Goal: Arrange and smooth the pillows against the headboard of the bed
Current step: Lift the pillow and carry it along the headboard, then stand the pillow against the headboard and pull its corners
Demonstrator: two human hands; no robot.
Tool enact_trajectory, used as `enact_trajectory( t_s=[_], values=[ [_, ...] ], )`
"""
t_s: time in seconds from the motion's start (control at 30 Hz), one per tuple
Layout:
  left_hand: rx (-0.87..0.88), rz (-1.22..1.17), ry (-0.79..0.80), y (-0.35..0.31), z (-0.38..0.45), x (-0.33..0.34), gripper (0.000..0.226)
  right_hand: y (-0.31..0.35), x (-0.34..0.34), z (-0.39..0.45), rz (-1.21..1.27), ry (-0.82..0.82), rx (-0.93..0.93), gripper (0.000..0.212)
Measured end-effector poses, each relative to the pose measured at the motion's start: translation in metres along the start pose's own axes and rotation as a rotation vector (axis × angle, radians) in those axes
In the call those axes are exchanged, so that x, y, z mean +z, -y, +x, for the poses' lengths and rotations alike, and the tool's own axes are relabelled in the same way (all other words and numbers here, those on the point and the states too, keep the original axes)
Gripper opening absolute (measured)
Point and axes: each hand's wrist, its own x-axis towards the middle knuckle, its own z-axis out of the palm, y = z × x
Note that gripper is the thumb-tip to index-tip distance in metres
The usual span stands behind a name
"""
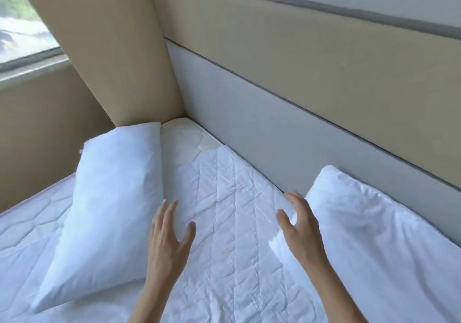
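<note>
Fingers (172, 208) of the left hand (167, 245) are spread apart and hold nothing, hovering over the white quilted mattress pad (224, 223) just beside the plump white pillow on the left (109, 210). The right hand (301, 233) is likewise open, fingers loosely curled, at the near-left corner of the rumpled white pillow on the right (369, 235); whether it touches the fabric I cannot tell.

The right pillow already lies along the pale grey padded headboard (274, 113), though creased and not yet smoothed. The left pillow lies skewed, running away from the headboard along the far-left side of the bed, so it remains to be turned and set. The task looks roughly half done.

No containers appear in this head view.
</note>
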Motion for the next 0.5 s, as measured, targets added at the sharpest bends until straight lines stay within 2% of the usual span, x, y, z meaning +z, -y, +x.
enact_trajectory(
  t_s=[0.13, 0.3, 0.37, 0.5],
  values=[
    [-0.204, 0.036, -0.06, 0.107, 0.014, -0.043, 0.068, 0.035, 0.1, 0.006, -0.16, 0.179, -0.077, 0.051],
    [-0.356, 0.024, -0.145, 0.22, 0.035, -0.081, 0.068, 0.068, 0.22, 0.006, -0.265, 0.332, -0.127, 0.057],
    [-0.422, 0.019, -0.144, 0.258, 0.046, -0.092, 0.07, 0.078, 0.263, 0.007, -0.265, 0.377, -0.104, 0.059],
    [-0.58, -0.006, -0.106, 0.333, 0.063, -0.11, 0.071, 0.083, 0.334, 0.001, -0.218, 0.469, 0.058, 0.063]
  ],
)
